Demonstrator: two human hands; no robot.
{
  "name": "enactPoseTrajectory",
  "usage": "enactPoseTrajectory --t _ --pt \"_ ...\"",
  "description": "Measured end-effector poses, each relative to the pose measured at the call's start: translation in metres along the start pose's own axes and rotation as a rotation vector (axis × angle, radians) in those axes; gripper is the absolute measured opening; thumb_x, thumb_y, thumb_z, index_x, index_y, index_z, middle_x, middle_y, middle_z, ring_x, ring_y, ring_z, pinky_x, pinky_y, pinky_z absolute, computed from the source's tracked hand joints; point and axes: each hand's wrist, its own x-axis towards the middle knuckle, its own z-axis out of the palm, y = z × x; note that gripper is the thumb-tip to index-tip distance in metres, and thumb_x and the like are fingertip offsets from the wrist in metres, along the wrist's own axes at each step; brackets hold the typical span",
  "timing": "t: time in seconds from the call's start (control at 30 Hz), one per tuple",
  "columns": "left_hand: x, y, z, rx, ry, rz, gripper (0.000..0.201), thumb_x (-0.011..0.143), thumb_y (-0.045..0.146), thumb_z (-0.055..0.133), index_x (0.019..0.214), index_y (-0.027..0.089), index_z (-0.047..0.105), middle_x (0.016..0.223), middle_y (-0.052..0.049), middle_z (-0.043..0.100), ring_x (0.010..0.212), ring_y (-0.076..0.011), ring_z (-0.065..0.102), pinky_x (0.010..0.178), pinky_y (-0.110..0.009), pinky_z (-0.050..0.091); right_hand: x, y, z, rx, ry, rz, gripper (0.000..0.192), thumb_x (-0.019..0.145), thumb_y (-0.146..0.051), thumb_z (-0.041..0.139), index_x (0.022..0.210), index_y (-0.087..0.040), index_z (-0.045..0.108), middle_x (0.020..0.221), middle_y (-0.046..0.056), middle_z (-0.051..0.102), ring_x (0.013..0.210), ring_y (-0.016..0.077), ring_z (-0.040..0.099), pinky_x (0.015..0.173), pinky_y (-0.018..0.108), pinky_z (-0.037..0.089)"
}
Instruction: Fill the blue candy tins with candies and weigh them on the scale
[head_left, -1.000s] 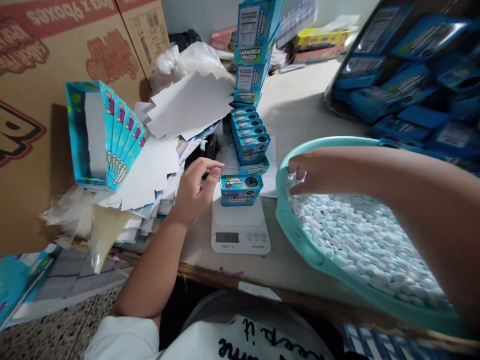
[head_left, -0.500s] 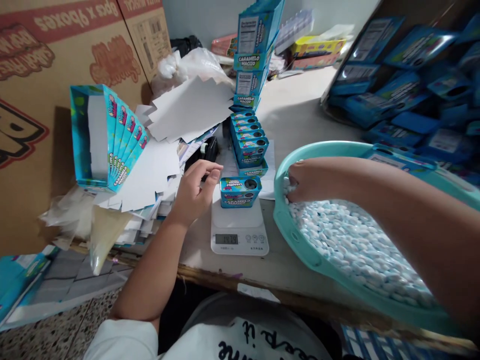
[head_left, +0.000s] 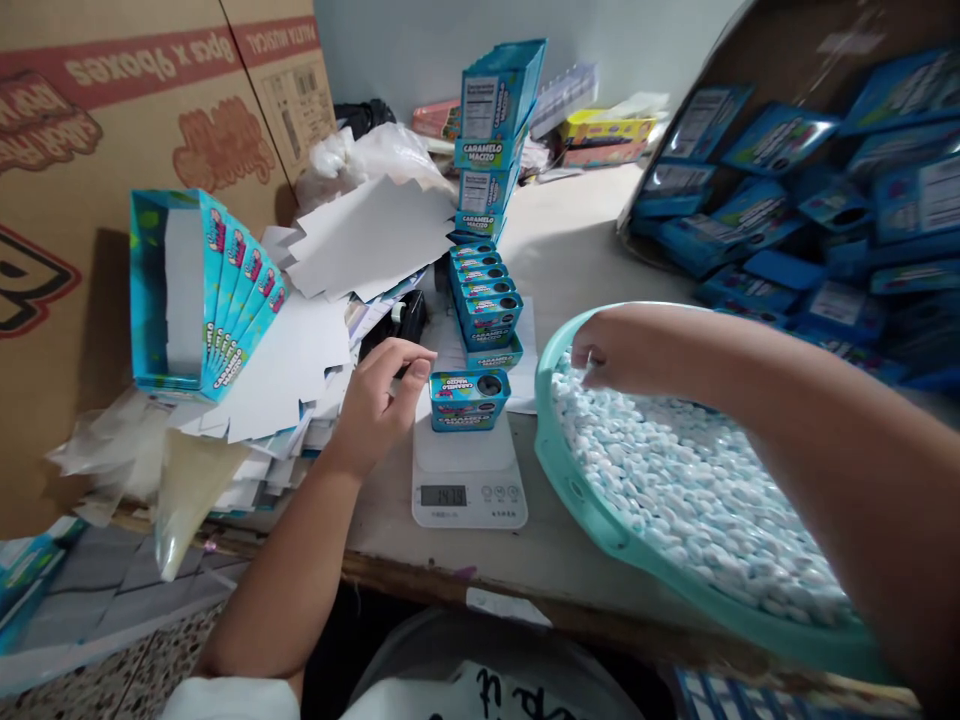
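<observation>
A blue candy box (head_left: 470, 400) printed "CARAMELO MACIZO", with a dark round opening, stands on a white digital scale (head_left: 469, 505). The scale's display reads about 147.9. My left hand (head_left: 382, 405) hovers beside the box's left side, its fingers loosely curled together, with nothing visible in them. Over the far left part of a turquoise basin (head_left: 574, 490) is my right hand (head_left: 596, 350), fingers pinched together with a bit of white between them. Small white-and-blue wrapped candies (head_left: 697, 500) fill the basin. My right forearm hides part of it.
Behind the scale, a row of small blue boxes (head_left: 487, 310) stands before nested display trays (head_left: 499, 100). At left are fanned blue trays (head_left: 217, 300), white cardboard sheets (head_left: 375, 235) and a large carton (head_left: 150, 110). A carton of blue boxes (head_left: 795, 215) lies at right.
My right hand has risen slightly out of the candies, its fingertips now showing. My left hand stays beside the box. The view has shifted a little.
</observation>
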Motion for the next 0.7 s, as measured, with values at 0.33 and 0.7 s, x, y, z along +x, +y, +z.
enactPoseTrajectory --t 0.33,0.7 --pt "0.0 0.003 0.0 -0.002 -0.012 -0.001 0.027 0.105 0.038 0.047 0.099 0.022 0.068 0.096 -0.005 0.073 0.091 -0.0184 0.067 0.078 -0.032 0.056 -0.003 0.012 -0.008 0.181 0.192 0.024 0.016 0.078 -0.013 0.067 0.091 -0.017 0.076 0.09 0.009 0.077 0.079 0.0243 0.068 0.069 0.033 0.045" --pt "-0.001 0.003 0.0 -0.008 -0.021 -0.005 0.025 0.105 0.036 0.048 0.099 0.021 0.068 0.097 -0.005 0.072 0.092 -0.0172 0.067 0.078 -0.031 0.055 -0.005 0.012 -0.01 0.228 0.276 0.009 0.016 0.079 -0.012 0.065 0.088 -0.018 0.076 0.084 0.008 0.076 0.07 0.0195 0.064 0.065 0.032 0.044"
